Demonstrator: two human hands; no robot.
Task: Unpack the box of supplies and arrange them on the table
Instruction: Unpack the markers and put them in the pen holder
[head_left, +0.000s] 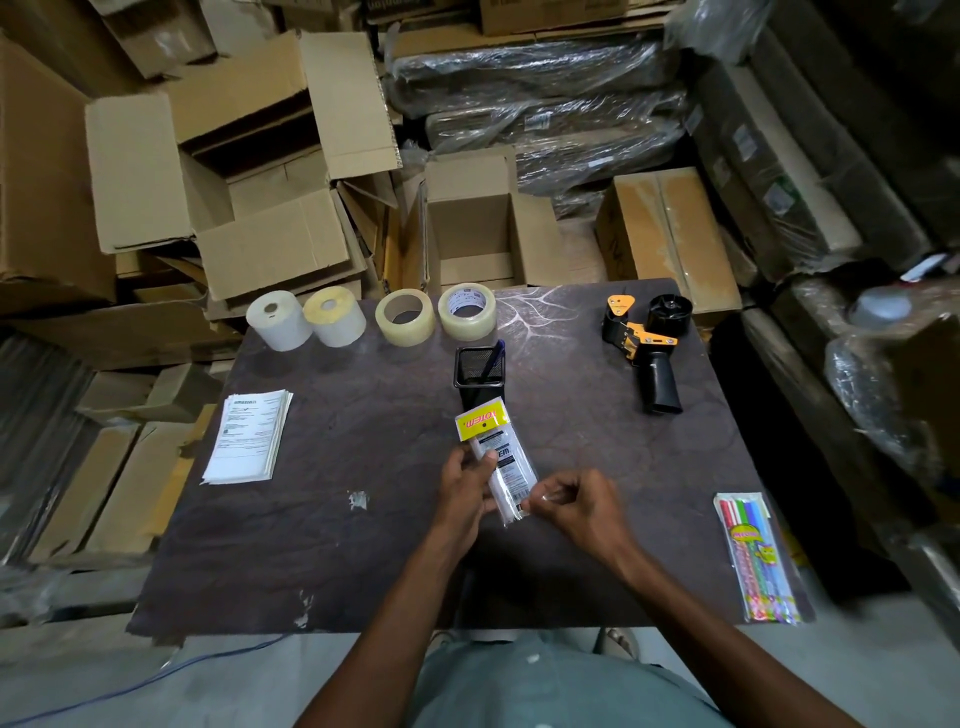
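Note:
My left hand (464, 486) grips a clear plastic packet with a yellow header card (496, 452) above the middle of the dark table (363, 545). My right hand (576, 506) pinches the packet's near lower corner. Just beyond the packet stands a black mesh pen holder (475, 371) with a blue pen in it. Along the far edge stand two white label rolls (306, 318) and two clear tape rolls (435, 314). A black and orange tape dispenser (647, 345) lies at the far right. A pack of coloured pens (756, 558) lies at the near right. A stack of printed sheets (249, 436) lies at the left.
Open cardboard boxes (483, 228) stand behind the table's far edge, with a larger open one (244, 171) to the left. Plastic-wrapped bundles (540, 104) and more cartons crowd the back and both sides. A blue cable (130, 686) runs over the floor at the near left.

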